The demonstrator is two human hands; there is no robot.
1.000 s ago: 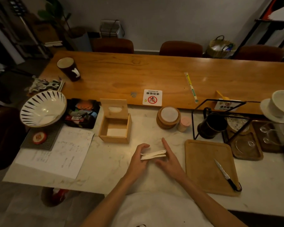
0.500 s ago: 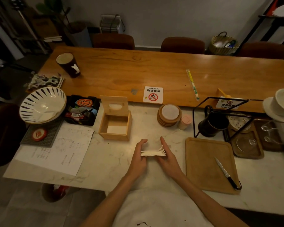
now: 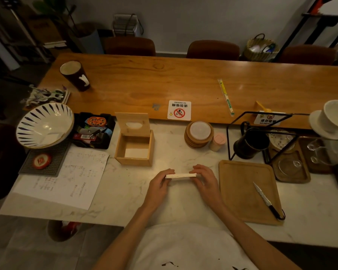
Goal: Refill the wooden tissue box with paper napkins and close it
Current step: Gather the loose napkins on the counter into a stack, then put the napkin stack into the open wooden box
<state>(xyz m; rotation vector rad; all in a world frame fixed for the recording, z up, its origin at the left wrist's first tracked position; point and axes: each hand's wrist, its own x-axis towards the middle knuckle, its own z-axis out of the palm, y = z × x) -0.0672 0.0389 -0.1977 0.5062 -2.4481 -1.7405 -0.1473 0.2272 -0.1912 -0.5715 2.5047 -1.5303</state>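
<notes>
A thin stack of white paper napkins (image 3: 180,175) is held level just above the marble counter, near its front. My left hand (image 3: 158,185) grips the stack's left end and my right hand (image 3: 205,182) grips its right end, fingers curled over the top. The wooden tissue box (image 3: 134,146) stands up and left of my hands, a short way off. Its lid (image 3: 132,124) with an oval slot is tipped up at the back, and a white layer shows at the bottom inside.
A wooden board (image 3: 246,190) with a knife (image 3: 266,201) lies right of my hands. A sheet of paper (image 3: 66,176) lies to the left, a striped bowl (image 3: 44,124) and black tray (image 3: 95,130) behind it. Coasters (image 3: 199,134), a dark mug (image 3: 251,143) and wire rack stand at the back right.
The loose, fanned napkins have been squared into a flat, level stack. Both hands have curled their fingers over its ends.
</notes>
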